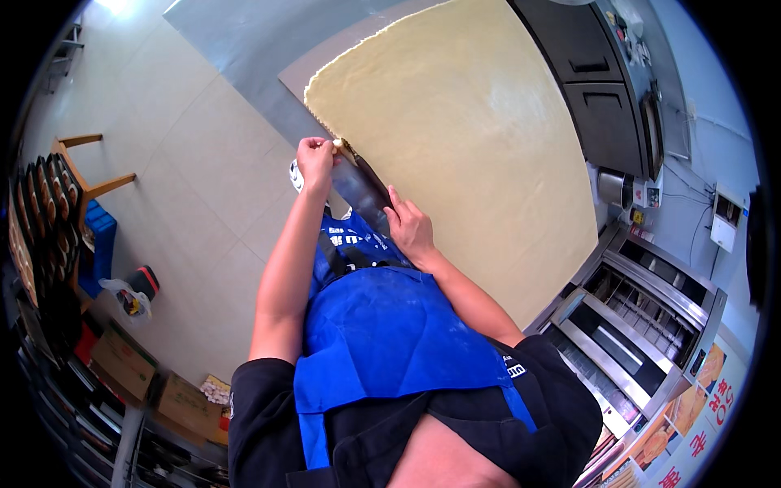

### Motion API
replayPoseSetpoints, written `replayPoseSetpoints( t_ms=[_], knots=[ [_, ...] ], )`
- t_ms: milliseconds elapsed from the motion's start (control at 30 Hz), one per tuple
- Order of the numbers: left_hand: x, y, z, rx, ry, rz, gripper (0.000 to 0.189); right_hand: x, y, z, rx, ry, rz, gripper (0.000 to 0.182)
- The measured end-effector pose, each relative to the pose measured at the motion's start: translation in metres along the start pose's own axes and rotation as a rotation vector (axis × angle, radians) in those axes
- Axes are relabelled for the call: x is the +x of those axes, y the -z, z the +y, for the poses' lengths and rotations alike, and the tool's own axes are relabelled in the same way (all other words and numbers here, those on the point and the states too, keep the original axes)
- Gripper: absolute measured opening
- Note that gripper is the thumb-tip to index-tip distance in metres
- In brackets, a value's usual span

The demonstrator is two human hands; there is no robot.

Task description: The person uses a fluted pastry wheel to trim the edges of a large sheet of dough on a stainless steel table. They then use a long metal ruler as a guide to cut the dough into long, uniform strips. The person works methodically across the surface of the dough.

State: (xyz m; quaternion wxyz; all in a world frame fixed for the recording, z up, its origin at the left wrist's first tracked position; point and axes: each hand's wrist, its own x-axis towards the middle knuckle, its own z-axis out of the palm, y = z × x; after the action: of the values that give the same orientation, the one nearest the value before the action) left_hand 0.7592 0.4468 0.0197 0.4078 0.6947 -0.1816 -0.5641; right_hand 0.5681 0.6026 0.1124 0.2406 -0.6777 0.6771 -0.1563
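A broad sheet of pale rolled dough [451, 152] covers most of the worktop before me. My left hand [315, 163] is at its near left edge, thumb and fingers pinched on a small pale piece of dough [337, 144]. Along that edge runs a narrow dark brown strip [371, 175], speckled at its far end; what it is cannot be made out. My right hand [412, 227] is at the strip's near end, beside the dough, with the index finger stretched forward and the thumb apart. I see nothing held in it.
The grey worktop [244, 55] extends beyond the dough. Dark-fronted cabinets [601, 116] stand at the far right, and a metal oven [622, 341] nearer on the right. A wooden stool [110, 183], a blue crate [100, 244] and cardboard boxes [125, 366] are on the left.
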Motion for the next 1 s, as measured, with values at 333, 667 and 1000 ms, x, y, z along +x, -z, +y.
replayPoseSetpoints(
  t_ms=[333, 667, 1000],
  knots=[
    [-0.034, -0.009, -0.003, -0.01, 0.106, -0.093, 0.017, -0.031, 0.005, 0.029, -0.004, 0.022, 0.015, 0.049],
    [-0.053, -0.019, -0.028, -0.153, 0.115, -0.133, 0.015, -0.059, 0.014, 0.054, -0.062, 0.021, 0.003, 0.049],
    [-0.082, -0.03, -0.058, 0.065, -0.057, -0.141, 0.025, -0.085, 0.029, 0.052, -0.103, -0.04, -0.013, 0.047]
  ],
)
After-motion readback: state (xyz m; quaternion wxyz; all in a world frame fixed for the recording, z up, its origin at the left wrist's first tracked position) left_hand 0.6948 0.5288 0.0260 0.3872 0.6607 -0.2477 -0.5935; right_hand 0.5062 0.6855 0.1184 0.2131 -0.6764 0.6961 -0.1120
